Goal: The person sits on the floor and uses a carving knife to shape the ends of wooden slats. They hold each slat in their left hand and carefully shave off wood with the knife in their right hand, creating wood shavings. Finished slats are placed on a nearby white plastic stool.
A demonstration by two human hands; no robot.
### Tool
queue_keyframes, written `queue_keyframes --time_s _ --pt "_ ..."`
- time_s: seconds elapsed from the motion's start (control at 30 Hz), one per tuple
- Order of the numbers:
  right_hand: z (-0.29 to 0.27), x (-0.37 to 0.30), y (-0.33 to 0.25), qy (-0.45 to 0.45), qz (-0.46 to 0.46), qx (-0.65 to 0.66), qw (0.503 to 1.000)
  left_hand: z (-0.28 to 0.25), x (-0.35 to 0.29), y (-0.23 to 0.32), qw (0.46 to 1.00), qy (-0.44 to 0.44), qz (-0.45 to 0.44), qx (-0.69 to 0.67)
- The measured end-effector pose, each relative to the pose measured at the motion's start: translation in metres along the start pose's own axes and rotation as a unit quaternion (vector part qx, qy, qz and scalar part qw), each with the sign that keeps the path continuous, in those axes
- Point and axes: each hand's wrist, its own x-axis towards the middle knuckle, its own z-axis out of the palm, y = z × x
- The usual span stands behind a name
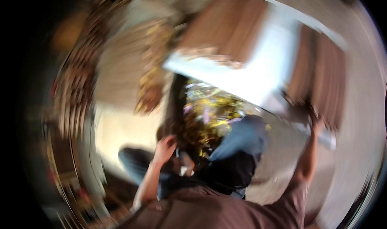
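Motion blurs the whole view. My left hand [164, 149] hangs over my left knee, beside a dark gap; its fingers look curled but are smeared, and I see nothing clear in them. My right hand [317, 122] reaches out at the far right, closed at the edge of a dark, blurred thing [299, 112] whose kind I cannot make out. Right by it is the near end of a brown stack of long strips [328, 80], lying on a white tabletop [270, 72]. Another brown stack [225, 23] lies on the same top, farther left.
To the left, a paler stack [125, 68] with a ragged yellow-brown edge lies on a cream surface [121, 126]. Between my knees, a heap of yellow and brown scraps [213, 116] covers the floor. Several brown slatted piles [78, 88] stand along the far left.
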Motion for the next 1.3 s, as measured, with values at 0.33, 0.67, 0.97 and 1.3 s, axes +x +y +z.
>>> queue_keyframes --time_s 0.33,0.67,0.97,1.3 --pt "-0.037 -0.038 -0.220 -0.154 -0.273 -0.244 0.918 -0.023 -0.009 -0.096 0.896 0.252 -0.215 -0.297" --pt "0.016 -0.292 -0.428 -0.425 -0.418 -0.113 0.795 -0.088 0.137 -0.194 0.558 0.291 -0.321 -0.708" --pt "0.100 -0.367 -0.390 -0.514 -0.345 -0.016 0.786 -0.062 0.158 -0.208 0.507 0.308 -0.305 -0.745" --pt "0.226 -0.479 -0.414 -0.585 -0.045 0.209 0.782 0.037 0.047 -0.115 0.479 0.089 -0.403 -0.774"
